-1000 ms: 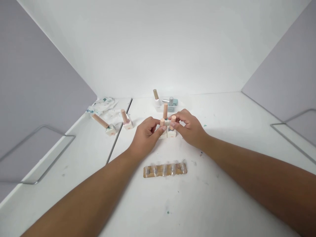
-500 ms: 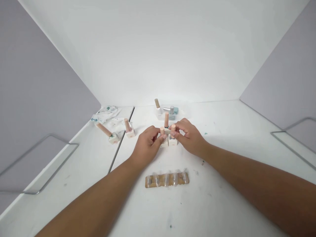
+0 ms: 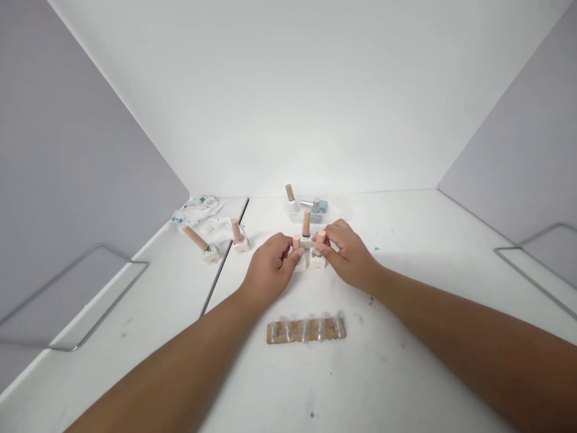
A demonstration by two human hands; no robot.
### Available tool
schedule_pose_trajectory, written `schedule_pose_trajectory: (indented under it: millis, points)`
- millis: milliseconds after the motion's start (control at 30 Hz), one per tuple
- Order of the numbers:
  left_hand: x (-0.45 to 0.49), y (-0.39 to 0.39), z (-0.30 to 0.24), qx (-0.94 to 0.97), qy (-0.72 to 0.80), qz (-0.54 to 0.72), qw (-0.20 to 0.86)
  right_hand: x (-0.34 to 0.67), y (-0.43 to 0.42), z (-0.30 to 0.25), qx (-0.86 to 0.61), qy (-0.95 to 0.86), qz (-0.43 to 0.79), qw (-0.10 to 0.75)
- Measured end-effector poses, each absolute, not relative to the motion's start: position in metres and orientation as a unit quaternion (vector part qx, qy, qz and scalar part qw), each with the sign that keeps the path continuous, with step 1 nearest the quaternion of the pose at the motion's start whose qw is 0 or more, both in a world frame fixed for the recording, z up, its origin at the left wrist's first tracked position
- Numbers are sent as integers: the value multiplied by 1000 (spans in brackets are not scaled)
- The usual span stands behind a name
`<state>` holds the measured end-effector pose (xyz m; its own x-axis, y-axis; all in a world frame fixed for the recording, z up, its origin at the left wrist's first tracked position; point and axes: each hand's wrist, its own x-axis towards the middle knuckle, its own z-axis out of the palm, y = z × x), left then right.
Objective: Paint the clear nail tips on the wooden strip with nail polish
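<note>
Three small nail polish bottles with peach caps stand close together on the white table. My left hand (image 3: 269,269) has its fingers closed around the left bottle (image 3: 296,251). My right hand (image 3: 348,252) pinches the right bottle (image 3: 319,248) by its cap. A third bottle (image 3: 306,225) stands upright just behind these two, untouched. A brown strip with several clear nail tips (image 3: 306,329) lies nearer to me, below both hands.
Two more peach-capped bottles (image 3: 238,237) lean at the left by a seam in the table, beside crumpled stained tissues (image 3: 198,207). Further bottles sit in a clear tray (image 3: 307,205) at the back. Wire frames (image 3: 536,264) stand at both sides.
Both hands keep their hold on the bottles. Only the view has shifted slightly, so everything sits a little lower in the picture than a second ago.
</note>
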<state>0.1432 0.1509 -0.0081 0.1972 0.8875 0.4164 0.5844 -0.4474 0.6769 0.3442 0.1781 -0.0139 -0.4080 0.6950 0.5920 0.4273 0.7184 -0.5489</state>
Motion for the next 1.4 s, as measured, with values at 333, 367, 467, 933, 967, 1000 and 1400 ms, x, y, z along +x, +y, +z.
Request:
schedule_pose_trajectory:
  millis: [333,367,467,933,967,1000,1400]
  points:
    - [140,150,-8,750,497,408,157,345,179,-14,-357,-817,143,431]
    - [140,150,-8,748,499,409,155,345,179,-14,-359,-815,143,432]
    - [138,152,-7,744,504,412,152,345,179,-14,-368,-810,145,433]
    - [139,155,-6,720,511,425,201,345,182,-16,-395,-794,186,424]
    - [138,155,-6,716,511,428,208,345,182,-15,-396,-792,189,424]
    - [138,155,-6,712,511,431,216,345,182,-15,-397,-791,191,424]
    - [138,155,-8,690,502,450,263,346,180,-15,-388,-794,186,430]
